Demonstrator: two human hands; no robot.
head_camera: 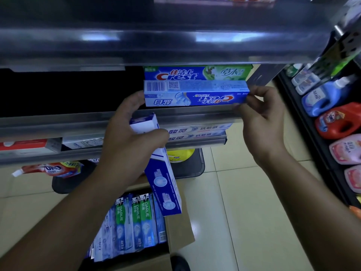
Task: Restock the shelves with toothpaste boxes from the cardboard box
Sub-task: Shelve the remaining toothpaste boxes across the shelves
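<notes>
The upside-down Crest toothpaste box (196, 93) lies with its long axis left to right at the front edge of the shelf (78, 122), between both hands. The right hand (261, 114) pinches its right end. The left hand (129, 137) touches its left end with the fingertips while gripping a second blue toothpaste box (164, 182), which hangs above the cardboard box (179, 227).

On the right, a black rack (310, 132) holds big bottles in a row. First comes a blue bottle (322, 98), then a red bottle (340, 120), then two pink bottles (345, 149). Small white bottles (304, 79) stand behind the blue one. The floor (244, 192) has pale yellow tiles. Low on the left lies a red pouch (52, 169) with a white spout. A yellow thing (179, 155) shows just above a dark base (191, 169) with round corners. A dark shoe (179, 263) peeks in at the bottom edge.
</notes>
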